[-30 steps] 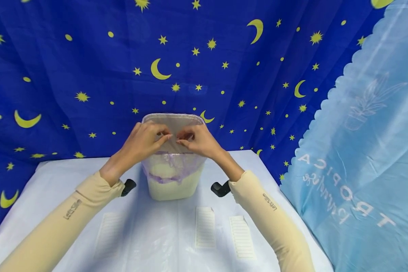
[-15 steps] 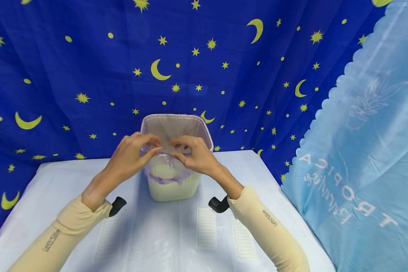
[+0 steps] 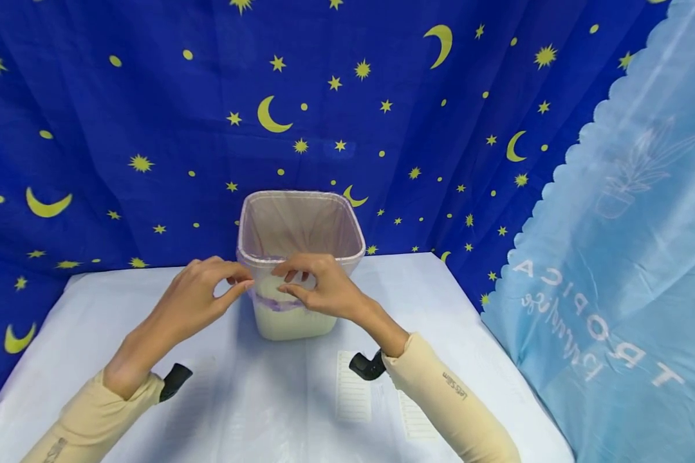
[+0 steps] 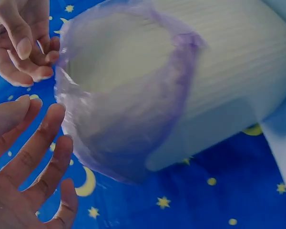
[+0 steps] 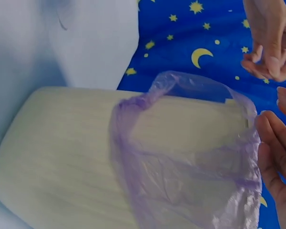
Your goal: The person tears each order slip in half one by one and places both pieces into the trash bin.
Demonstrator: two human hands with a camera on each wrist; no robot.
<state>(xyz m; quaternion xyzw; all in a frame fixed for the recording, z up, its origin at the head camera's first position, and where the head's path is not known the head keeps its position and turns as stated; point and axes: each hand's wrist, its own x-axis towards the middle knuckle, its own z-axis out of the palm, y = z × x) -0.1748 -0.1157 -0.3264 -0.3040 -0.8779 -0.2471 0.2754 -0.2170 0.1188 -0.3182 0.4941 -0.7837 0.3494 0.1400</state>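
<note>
An off-white bin (image 3: 294,326) stands upright, its mouth facing up. A thin purple plastic liner (image 5: 178,157) lines it and folds over the rim, its loose purple edge hanging round the outer wall. My left hand (image 3: 199,292) is beside the bin's front left corner, fingertips close to the liner. In the left wrist view, its fingers are spread and hold nothing. My right hand (image 3: 318,286) is before the bin's front wall, hiding part of it. A gap shows between its thumb and fingers in the right wrist view, by the liner's rim.
The bin stands on a white-covered table (image 3: 278,411). Pale lined paper strips (image 3: 353,386) lie in front. A blue curtain (image 3: 168,116) with moons and stars hangs close behind, and a light-blue cloth (image 3: 608,257) hangs at the right. A black camera mount (image 3: 176,382) sits at the left wrist.
Both hands have moved from over the bin's mouth down to its front, the left also moving left. The liner's bunched front now lies flatter over the rim and outer wall.
</note>
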